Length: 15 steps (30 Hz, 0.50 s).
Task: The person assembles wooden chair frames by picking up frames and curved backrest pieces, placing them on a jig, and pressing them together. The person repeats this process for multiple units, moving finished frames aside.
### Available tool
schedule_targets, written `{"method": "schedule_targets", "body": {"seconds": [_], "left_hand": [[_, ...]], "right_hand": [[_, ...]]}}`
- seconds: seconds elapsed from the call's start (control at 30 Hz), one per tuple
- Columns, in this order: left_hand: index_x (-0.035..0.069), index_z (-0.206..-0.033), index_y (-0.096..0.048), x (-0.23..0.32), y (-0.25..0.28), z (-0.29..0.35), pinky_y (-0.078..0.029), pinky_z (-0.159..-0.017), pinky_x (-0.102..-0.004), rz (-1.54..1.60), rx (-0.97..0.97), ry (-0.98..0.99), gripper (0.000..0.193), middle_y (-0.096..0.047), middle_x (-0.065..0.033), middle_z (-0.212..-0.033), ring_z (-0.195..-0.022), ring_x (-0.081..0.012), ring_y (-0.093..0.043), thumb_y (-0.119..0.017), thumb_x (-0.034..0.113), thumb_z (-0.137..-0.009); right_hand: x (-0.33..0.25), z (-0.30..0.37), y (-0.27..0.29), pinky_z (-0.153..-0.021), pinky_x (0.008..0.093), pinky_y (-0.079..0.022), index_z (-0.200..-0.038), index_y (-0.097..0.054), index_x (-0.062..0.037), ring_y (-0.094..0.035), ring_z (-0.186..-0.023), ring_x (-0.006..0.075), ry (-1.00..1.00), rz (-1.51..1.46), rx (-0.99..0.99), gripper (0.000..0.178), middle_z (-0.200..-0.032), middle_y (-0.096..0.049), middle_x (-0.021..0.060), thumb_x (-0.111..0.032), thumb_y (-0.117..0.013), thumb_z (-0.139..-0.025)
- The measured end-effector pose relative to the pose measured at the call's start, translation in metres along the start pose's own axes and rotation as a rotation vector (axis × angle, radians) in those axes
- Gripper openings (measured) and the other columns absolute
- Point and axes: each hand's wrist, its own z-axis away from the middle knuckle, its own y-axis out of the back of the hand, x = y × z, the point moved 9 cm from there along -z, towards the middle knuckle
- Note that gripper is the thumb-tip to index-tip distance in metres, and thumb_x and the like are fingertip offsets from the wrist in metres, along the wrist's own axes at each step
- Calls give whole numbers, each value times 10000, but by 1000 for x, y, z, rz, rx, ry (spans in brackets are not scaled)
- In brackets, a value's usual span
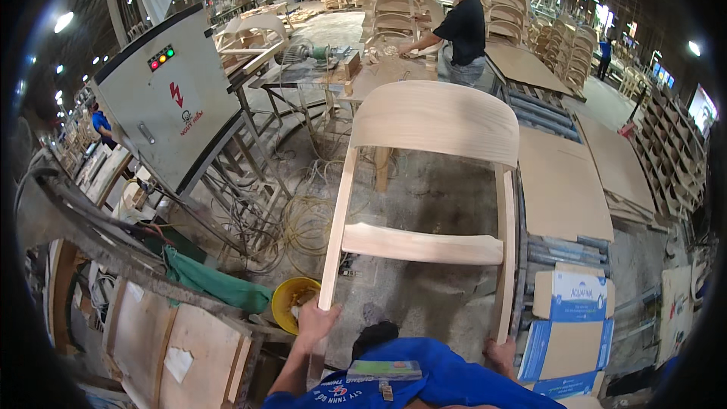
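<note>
A pale wooden chair back frame (435, 123) stretches out in front of me, with a wide curved top panel, two long side posts and a crossbar (424, 245) between them. My left hand (316, 323) is closed round the lower part of its left post. Around the right post's lower end, my right hand (500, 354) is closed too, its fingers partly hidden. The frame is held up off the floor, its curved panel farthest from me. The posts' near ends are partly covered by my hands and blue shirt.
A yellow bucket (294, 304) stands beside my left hand. An electrical cabinet (170, 95) is at left, with loose hoses (314, 223) on the floor. Flattened blue cardboard (569, 333) and brown sheets (562, 182) lie on rollers at right. A co-worker (462, 26) works at a bench ahead.
</note>
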Motion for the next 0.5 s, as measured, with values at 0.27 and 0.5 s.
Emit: {"method": "schedule_targets", "body": {"seconds": [0.27,0.5], "left_hand": [[-15,-900,-713,51,38,-171,-541,-611,-375,29,-75,-3,354,-686,-115,-674,-618,-212,-680,-799,320,-824],[6,-925,-726,68,35,-305,-528,-615,-361,43,-64,-54,342,-682,-88,-678,-615,-189,-664,-772,336,-845]], "right_hand": [[-101,-52,-111,-514,338,-491,-944,-628,17,-605,-565,165,5,-152,-74,203,-724,-612,64,-87,-718,-794],[-172,-122,-190,-489,343,-479,-933,-606,14,-594,-540,171,28,-222,-104,234,-704,-597,60,-104,-747,-789]]}}
